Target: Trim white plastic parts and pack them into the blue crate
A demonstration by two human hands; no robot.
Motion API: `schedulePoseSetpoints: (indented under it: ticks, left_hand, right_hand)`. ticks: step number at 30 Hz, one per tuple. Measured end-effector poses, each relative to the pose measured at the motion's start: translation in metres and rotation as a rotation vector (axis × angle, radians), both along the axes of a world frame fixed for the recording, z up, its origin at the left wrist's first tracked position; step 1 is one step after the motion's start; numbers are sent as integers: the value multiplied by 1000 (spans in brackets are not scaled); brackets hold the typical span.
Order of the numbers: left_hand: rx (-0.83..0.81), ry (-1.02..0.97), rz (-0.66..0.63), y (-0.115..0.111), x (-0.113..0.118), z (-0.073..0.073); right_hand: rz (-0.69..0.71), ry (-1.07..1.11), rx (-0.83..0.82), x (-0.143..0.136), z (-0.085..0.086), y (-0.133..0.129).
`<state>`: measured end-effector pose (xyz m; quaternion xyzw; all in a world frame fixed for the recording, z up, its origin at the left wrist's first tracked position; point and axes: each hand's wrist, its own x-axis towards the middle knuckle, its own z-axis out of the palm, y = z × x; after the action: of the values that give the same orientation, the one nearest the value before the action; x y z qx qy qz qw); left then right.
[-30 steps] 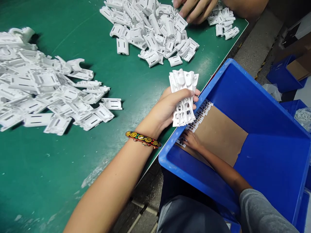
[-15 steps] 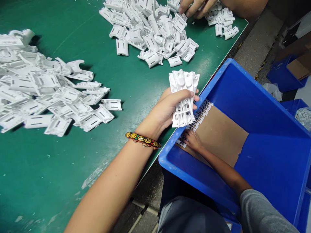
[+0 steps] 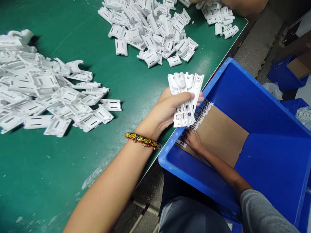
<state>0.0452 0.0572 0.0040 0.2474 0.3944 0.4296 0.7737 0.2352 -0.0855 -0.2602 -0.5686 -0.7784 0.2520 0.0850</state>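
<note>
My left hand (image 3: 167, 110) is closed around a fanned stack of several white plastic parts (image 3: 186, 100), long narrow pieces with holes. The thumb presses across the top of them, above the blue bin's near-left rim. My right hand (image 3: 193, 139) is down inside the blue bin (image 3: 267, 106), its fingers curled at a white plastic part (image 3: 181, 143) by the left wall. A row of similar white parts (image 3: 203, 111) lies along that wall on brown cardboard (image 3: 221, 129). My right fingertips are partly hidden.
Loose white plastic pieces form a large pile (image 3: 48, 87) at the left of the green table (image 3: 80, 168) and another pile (image 3: 150, 32) at the back. A co-worker's arm (image 3: 247, 8) rests at the far edge, near a small pile (image 3: 223, 19). Other blue bins (image 3: 283, 72) stand on the floor.
The white parts in my left hand have fanned out, one tilting right. My right hand has barely moved. The co-worker's fingers have moved up, almost out of view.
</note>
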Motion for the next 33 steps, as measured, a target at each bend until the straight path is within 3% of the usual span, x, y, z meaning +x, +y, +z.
schedulePoseSetpoints:
  ticks: [2,4,7,9,12,14,22,26,30,33]
  left_hand:
    - [27,-3,-14,0,0,-1]
    - [52,-7,-24,0,-1,-2]
    - [84,-11,-39,0,-1,-4]
    - [99,-7,-39,0,-1,-5]
    - [121,13,-27,0,-1,-7]
    - [139,28,-28,0,-1,-8]
    - [195,68,-86,-2,-1,-6]
    - [160,35,-36,1,-1,-4]
    - [67,-33,61,4,-2,-3]
    - [56,-43,53,5,-1,-2]
  right_hand:
    - [-42,23,26,-3,11,2]
    - [-139,89,79,-7,34,9]
    - [-369,434,213,-19,90,31]
    - [-449,693,289,-30,134,50]
    - [-440,884,334,-48,187,77]
    - [-448,924,325,-57,205,87]
    - [-522,994,240,-65,219,79]
    - [-551,1128,255,-56,221,78]
    - [-591,1135,219,-32,207,73]
    - [-607,1016,102,-12,182,58]
